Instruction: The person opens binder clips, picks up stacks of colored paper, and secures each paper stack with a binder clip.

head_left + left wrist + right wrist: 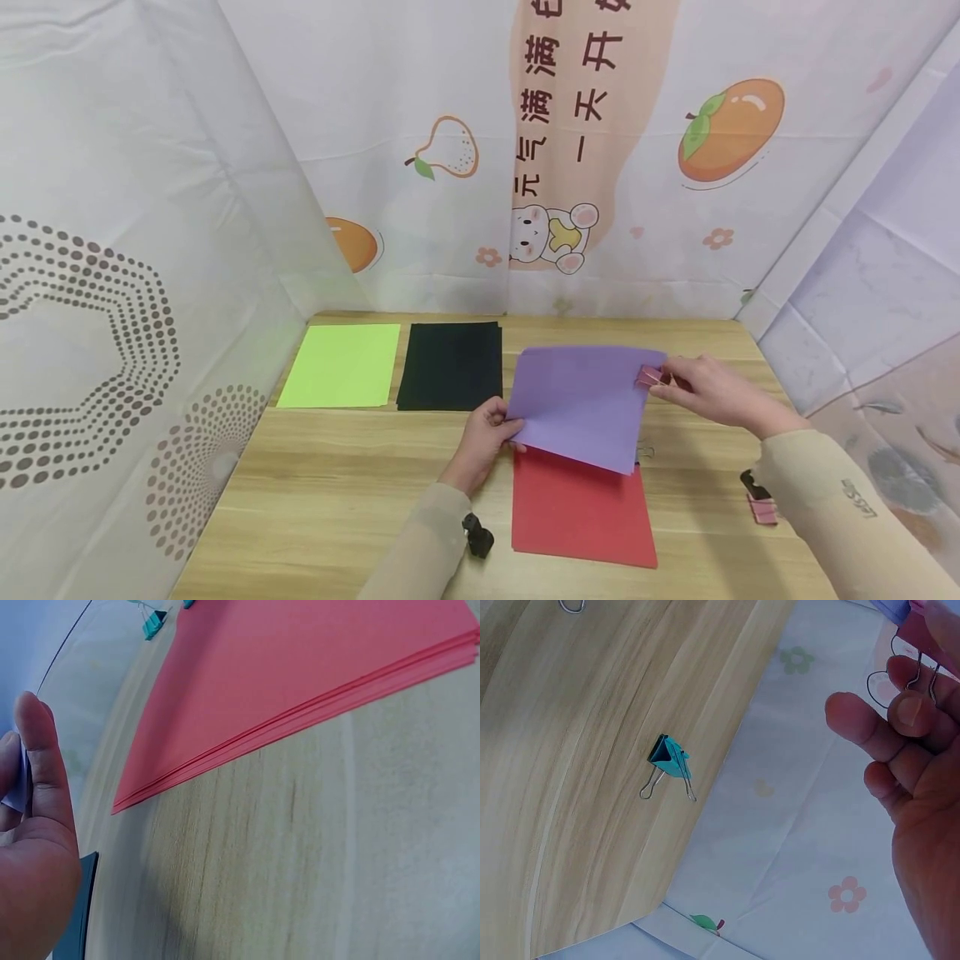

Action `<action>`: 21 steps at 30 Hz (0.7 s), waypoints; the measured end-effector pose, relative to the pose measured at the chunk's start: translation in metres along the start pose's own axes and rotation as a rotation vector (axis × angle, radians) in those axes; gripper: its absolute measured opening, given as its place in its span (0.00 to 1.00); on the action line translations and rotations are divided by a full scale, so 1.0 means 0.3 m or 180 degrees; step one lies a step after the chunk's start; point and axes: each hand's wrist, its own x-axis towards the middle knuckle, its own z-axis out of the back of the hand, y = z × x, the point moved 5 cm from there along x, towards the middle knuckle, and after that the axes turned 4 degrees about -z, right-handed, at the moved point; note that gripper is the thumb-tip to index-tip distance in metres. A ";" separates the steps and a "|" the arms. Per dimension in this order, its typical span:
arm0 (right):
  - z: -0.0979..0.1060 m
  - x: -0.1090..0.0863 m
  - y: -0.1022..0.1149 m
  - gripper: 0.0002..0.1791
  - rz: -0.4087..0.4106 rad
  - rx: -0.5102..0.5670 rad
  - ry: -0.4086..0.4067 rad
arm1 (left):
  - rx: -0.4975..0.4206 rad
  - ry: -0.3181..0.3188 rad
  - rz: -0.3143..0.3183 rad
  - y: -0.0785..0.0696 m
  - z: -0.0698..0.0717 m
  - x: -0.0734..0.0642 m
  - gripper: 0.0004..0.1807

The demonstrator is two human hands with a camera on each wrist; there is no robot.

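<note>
Though thin — plain purple sheets [581,400]

Desk [337,492]: pale wood, streaked grain. Back left, yellow-green sheets [341,367] lying flat; black sheets [452,367] just beside them. Nearer, right of middle, red sheets [581,525], stacked, edges slightly uneven. Pink clip [763,510] toward right side; teal binder clip [669,756] near an edge.

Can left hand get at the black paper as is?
Probably not without letting go: the left hand is pinching the purple paper. Otherwise the way to the black paper looks free.
</note>
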 end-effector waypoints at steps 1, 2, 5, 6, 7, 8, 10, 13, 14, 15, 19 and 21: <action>-0.002 0.000 -0.003 0.10 -0.0054 0.0011 0.0015 | 0.0001 -0.0005 0.0002 0.000 0.000 0.000 0.09; -0.005 0.001 -0.008 0.10 -0.0115 0.0023 0.0027 | 0.0002 -0.0013 0.0017 0.001 0.001 0.001 0.09; -0.012 0.004 -0.020 0.10 -0.0290 0.0050 0.0040 | 0.0005 -0.0035 0.0040 0.000 0.002 0.001 0.08; -0.014 0.004 -0.022 0.10 -0.0331 0.0063 0.0043 | 0.0008 -0.0042 0.0049 -0.001 0.002 0.001 0.08; -0.016 0.005 -0.025 0.10 -0.0369 0.0074 0.0048 | 0.0009 -0.0046 0.0051 -0.002 0.002 0.001 0.09; -0.016 0.005 -0.027 0.11 -0.0404 0.0078 0.0043 | 0.0013 -0.0048 0.0048 -0.003 0.001 0.000 0.09; -0.016 0.006 -0.029 0.11 -0.0451 0.0092 0.0030 | 0.0007 -0.0056 0.0045 -0.006 0.000 -0.001 0.10; -0.014 0.006 -0.028 0.12 -0.0491 0.0100 0.0001 | -0.0010 -0.0068 0.0043 -0.011 -0.002 -0.002 0.10; -0.013 0.007 -0.027 0.12 -0.0496 0.0101 -0.0013 | -0.0012 -0.0069 0.0041 -0.012 -0.002 -0.002 0.10; -0.013 0.007 -0.025 0.12 -0.0503 0.0102 -0.0023 | -0.0018 -0.0074 0.0043 -0.013 -0.003 -0.002 0.10; -0.012 0.009 -0.024 0.11 -0.0531 0.0104 -0.0045 | -0.0016 -0.0076 0.0038 -0.011 -0.002 0.001 0.09; -0.012 0.010 -0.025 0.11 -0.0544 0.0095 -0.0054 | -0.0009 -0.0081 0.0041 -0.011 -0.002 0.000 0.09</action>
